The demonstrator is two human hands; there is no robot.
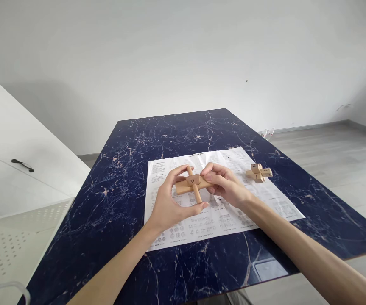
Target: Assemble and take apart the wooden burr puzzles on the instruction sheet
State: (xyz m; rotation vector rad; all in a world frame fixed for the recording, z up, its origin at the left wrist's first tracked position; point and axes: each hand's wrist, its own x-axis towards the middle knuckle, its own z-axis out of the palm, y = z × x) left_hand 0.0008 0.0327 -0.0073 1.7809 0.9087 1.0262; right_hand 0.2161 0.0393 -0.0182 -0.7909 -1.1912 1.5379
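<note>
Both my hands hold a wooden burr puzzle (181,187) above a printed sheet. It is made of a thick bar lying sideways, a numbered block on its middle and a thin round rod crossing it. My left hand (173,197) grips the rod's two ends between thumb and fingers. The right end of the bar is pinched by my right hand (222,181), which hides that end. The instruction sheet (233,222), creased and covered with small diagrams, lies flat underneath. Right of my hands, a second wooden puzzle (258,173) with numbered blocks rests near the sheet's right edge.
The dark blue marbled table (125,144) extends toward a pale wall. On the left stand a white cabinet with a black handle (23,164) and a white perforated chair (4,250). A shiny, pale rectangular shape (270,269) shows at the table's front edge.
</note>
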